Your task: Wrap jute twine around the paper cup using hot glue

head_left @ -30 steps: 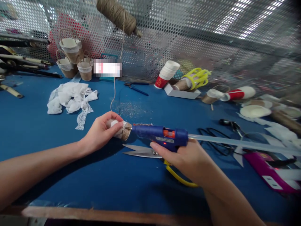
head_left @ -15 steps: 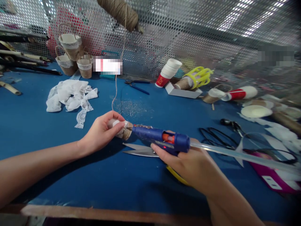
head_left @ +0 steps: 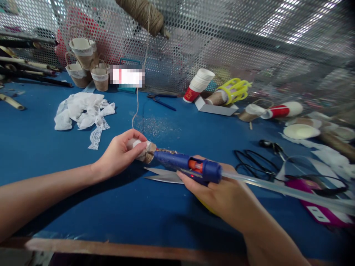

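My left hand [head_left: 119, 155] is closed round a small twine-wrapped cup [head_left: 144, 152] lying on its side above the blue table. A strand of twine [head_left: 137, 103] runs up from it to the twine spool [head_left: 142, 14] hanging overhead. My right hand [head_left: 222, 188] grips a blue hot glue gun [head_left: 185, 164] with a clear glue stick [head_left: 277, 188] trailing out of its back. The gun's nozzle touches the cup's rim. Open scissors [head_left: 163, 175] lie on the table beneath the gun.
White lace scraps [head_left: 81, 112] lie at left, finished twine cup baskets [head_left: 83, 62] behind them. Stacked paper cups [head_left: 198, 85], a yellow cage piece [head_left: 234, 90], black scissors [head_left: 255, 162] and a magenta box [head_left: 318, 207] crowd the right. A perforated mesh screen [head_left: 222, 37] closes the back.
The glue gun has tilted, its back end dropping lower while the nozzle stays at the cup. My right hand has rolled over the scissors' yellow handle. The left hand holds still.
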Demonstrator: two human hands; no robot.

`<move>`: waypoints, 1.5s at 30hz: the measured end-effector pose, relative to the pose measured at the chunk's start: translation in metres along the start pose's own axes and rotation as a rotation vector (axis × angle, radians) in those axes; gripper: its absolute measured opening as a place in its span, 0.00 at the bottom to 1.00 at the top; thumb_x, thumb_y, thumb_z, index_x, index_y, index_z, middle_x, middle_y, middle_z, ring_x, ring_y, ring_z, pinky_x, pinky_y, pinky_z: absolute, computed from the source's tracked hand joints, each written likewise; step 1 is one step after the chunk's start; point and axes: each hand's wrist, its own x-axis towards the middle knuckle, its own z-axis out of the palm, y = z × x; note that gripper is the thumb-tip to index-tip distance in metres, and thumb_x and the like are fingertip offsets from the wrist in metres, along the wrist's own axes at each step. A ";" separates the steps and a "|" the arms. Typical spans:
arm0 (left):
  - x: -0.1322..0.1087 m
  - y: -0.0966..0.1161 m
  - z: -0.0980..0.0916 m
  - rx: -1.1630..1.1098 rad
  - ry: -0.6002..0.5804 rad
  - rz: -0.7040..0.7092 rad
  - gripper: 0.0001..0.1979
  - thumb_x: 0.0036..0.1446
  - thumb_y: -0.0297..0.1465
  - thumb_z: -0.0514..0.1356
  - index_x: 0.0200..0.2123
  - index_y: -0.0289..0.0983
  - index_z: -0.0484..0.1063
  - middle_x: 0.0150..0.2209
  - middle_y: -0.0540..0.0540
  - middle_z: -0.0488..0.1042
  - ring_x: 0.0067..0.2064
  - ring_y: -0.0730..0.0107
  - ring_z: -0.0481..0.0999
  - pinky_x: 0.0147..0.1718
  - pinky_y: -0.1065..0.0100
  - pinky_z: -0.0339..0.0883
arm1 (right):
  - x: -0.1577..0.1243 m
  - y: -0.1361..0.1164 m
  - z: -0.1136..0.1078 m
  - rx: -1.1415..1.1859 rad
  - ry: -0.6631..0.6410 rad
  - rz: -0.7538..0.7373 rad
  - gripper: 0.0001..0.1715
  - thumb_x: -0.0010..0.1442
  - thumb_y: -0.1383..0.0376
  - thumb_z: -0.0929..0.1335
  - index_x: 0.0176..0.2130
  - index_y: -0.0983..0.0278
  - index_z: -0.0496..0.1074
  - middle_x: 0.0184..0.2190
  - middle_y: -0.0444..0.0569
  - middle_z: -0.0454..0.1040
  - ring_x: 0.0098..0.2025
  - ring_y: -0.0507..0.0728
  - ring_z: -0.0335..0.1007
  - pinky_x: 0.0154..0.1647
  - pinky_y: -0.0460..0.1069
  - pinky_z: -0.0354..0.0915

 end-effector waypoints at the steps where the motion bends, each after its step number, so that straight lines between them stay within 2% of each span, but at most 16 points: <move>1: 0.000 0.000 0.000 0.001 0.002 0.000 0.09 0.52 0.35 0.56 0.31 0.35 0.66 0.24 0.52 0.67 0.22 0.79 0.61 0.20 0.77 0.57 | 0.000 0.000 0.000 0.005 -0.003 0.009 0.08 0.55 0.63 0.62 0.28 0.60 0.70 0.19 0.45 0.67 0.19 0.51 0.58 0.20 0.47 0.58; 8: -0.002 -0.001 -0.001 0.035 -0.004 0.010 0.09 0.53 0.35 0.56 0.32 0.35 0.67 0.25 0.52 0.68 0.23 0.78 0.61 0.21 0.77 0.57 | -0.001 0.000 -0.001 0.080 -0.026 0.042 0.06 0.54 0.64 0.63 0.26 0.59 0.66 0.19 0.43 0.67 0.20 0.52 0.60 0.21 0.48 0.59; 13: -0.003 -0.001 -0.001 0.058 -0.005 0.048 0.08 0.53 0.35 0.56 0.32 0.35 0.67 0.24 0.52 0.67 0.22 0.79 0.61 0.20 0.77 0.57 | 0.001 -0.003 -0.003 0.040 0.049 0.022 0.06 0.53 0.64 0.63 0.26 0.59 0.69 0.15 0.44 0.65 0.18 0.53 0.61 0.19 0.48 0.58; 18: -0.005 -0.001 -0.001 0.079 -0.017 0.071 0.09 0.54 0.36 0.55 0.33 0.35 0.67 0.23 0.52 0.66 0.20 0.79 0.58 0.19 0.77 0.54 | -0.001 -0.001 -0.004 0.057 0.033 0.014 0.07 0.53 0.64 0.63 0.27 0.58 0.69 0.16 0.44 0.66 0.18 0.53 0.62 0.19 0.48 0.58; 23: -0.006 -0.003 -0.001 0.079 -0.038 0.090 0.09 0.55 0.36 0.54 0.34 0.36 0.66 0.22 0.53 0.65 0.19 0.80 0.57 0.17 0.78 0.52 | 0.000 0.001 -0.006 0.003 0.031 -0.008 0.09 0.54 0.63 0.63 0.26 0.59 0.70 0.17 0.46 0.67 0.20 0.54 0.63 0.22 0.50 0.59; 28: -0.008 -0.004 -0.001 0.071 -0.046 0.102 0.08 0.55 0.35 0.54 0.34 0.36 0.66 0.23 0.53 0.66 0.19 0.81 0.57 0.17 0.78 0.51 | 0.002 0.001 -0.008 -0.094 0.028 -0.107 0.14 0.54 0.61 0.62 0.22 0.59 0.71 0.17 0.47 0.68 0.22 0.56 0.65 0.26 0.52 0.60; 33: -0.007 -0.003 -0.002 0.097 -0.047 0.113 0.09 0.55 0.35 0.54 0.35 0.36 0.66 0.25 0.51 0.68 0.21 0.79 0.60 0.20 0.77 0.55 | -0.001 0.003 -0.004 -0.092 0.051 -0.091 0.15 0.57 0.60 0.60 0.24 0.60 0.72 0.17 0.47 0.68 0.20 0.54 0.64 0.22 0.49 0.60; 40: -0.009 -0.005 -0.002 0.097 -0.045 0.148 0.08 0.55 0.34 0.54 0.35 0.35 0.66 0.25 0.51 0.69 0.21 0.79 0.61 0.20 0.77 0.56 | 0.002 0.002 -0.009 -0.231 0.120 -0.305 0.22 0.60 0.65 0.56 0.22 0.62 0.72 0.14 0.45 0.66 0.19 0.53 0.64 0.23 0.48 0.61; 45: -0.010 -0.006 -0.002 0.120 -0.045 0.163 0.08 0.55 0.34 0.54 0.35 0.35 0.66 0.25 0.51 0.69 0.20 0.80 0.59 0.19 0.77 0.55 | -0.004 0.007 -0.002 -0.216 0.157 -0.209 0.20 0.59 0.63 0.59 0.21 0.62 0.71 0.15 0.44 0.67 0.18 0.51 0.63 0.21 0.46 0.60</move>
